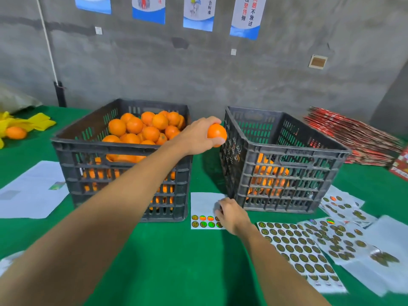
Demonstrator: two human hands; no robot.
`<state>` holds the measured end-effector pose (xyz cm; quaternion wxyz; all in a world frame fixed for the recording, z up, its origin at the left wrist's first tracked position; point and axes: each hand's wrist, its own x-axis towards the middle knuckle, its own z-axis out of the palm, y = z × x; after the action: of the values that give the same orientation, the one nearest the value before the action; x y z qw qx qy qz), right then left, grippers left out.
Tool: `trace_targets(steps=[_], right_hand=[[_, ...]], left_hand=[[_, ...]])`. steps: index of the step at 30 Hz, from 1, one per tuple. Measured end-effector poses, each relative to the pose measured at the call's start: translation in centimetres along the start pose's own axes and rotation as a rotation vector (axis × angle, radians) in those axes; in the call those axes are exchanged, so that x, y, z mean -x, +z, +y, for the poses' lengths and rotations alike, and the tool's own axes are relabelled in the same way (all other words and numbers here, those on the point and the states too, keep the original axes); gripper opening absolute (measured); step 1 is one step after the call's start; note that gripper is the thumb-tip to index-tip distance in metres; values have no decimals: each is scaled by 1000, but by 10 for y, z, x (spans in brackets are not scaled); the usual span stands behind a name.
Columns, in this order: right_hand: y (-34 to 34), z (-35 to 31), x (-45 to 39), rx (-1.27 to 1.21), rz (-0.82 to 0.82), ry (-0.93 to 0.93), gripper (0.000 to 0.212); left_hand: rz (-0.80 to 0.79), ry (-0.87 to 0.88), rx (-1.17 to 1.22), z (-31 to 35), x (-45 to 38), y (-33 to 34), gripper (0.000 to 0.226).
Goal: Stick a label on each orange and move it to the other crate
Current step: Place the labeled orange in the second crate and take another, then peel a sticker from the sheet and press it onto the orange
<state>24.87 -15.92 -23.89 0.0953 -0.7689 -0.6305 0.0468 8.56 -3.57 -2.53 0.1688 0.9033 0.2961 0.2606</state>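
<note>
Green cloth covers the table (176, 261). Far left of the frame: one stray orange (16, 132) on yellow wrapping (37, 122), blank backing sheets (33, 191) lower down.

Left of centre: full crate (123, 151), heaped with oranges, the source by the look of it.

Centre, above the gap between crates: left hand (198, 135) grips the held orange (216, 134), fingers curled round it from above, thumb underneath. No label visible on the face turned this way.

Lower centre: right hand (231, 215) on the small sticker sheet (204, 214), fingers bent down at the sheet's right edge, seemingly picking at a sticker; fingertips hidden, so cannot tell whether one is pinched yet.

Right of centre: second crate (284, 160), only a low layer of fruit showing through the slats.

Lower right: fuller sticker sheets (298, 250). Far right: stack of red cartons (353, 138).

Judgement: peel by one edge, keep the adhesive off the fingertips, bring the fruit down to meet the sticker, press flat on a smooth patch of peel, then lower it gently into the second crate.
</note>
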Motion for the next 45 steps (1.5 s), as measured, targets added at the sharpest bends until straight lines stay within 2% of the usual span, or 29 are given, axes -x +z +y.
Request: trace_targets(steps=[6, 13, 17, 20, 24, 27, 30, 32, 40, 45], right_hand=[[13, 1, -1, -171, 2, 116, 55], [13, 5, 1, -299, 34, 108, 61], [17, 10, 8, -382, 83, 117, 53], [23, 10, 5, -480, 140, 172, 40], [24, 11, -2, -417, 186, 191, 26], [22, 11, 0, -329, 207, 134, 31], [22, 12, 3, -339, 177, 103, 49], [24, 12, 3, -358, 175, 102, 52], [23, 12, 1, -341, 183, 89, 32], [23, 8, 1, -440, 215, 180, 27]], left_hand=[[29, -17, 66, -2, -2, 2, 65], [37, -25, 96, -1, -1, 3, 65], [43, -35, 116, -2, -2, 3, 66], [46, -47, 128, -4, -2, 4, 66], [37, -52, 147, -4, -2, 4, 66], [36, -51, 151, -5, -2, 3, 66], [36, -63, 156, -6, -4, 4, 67], [35, -67, 160, -7, -4, 5, 67], [40, -65, 173, -3, 0, 2, 67], [42, -64, 169, -2, 1, 2, 67]])
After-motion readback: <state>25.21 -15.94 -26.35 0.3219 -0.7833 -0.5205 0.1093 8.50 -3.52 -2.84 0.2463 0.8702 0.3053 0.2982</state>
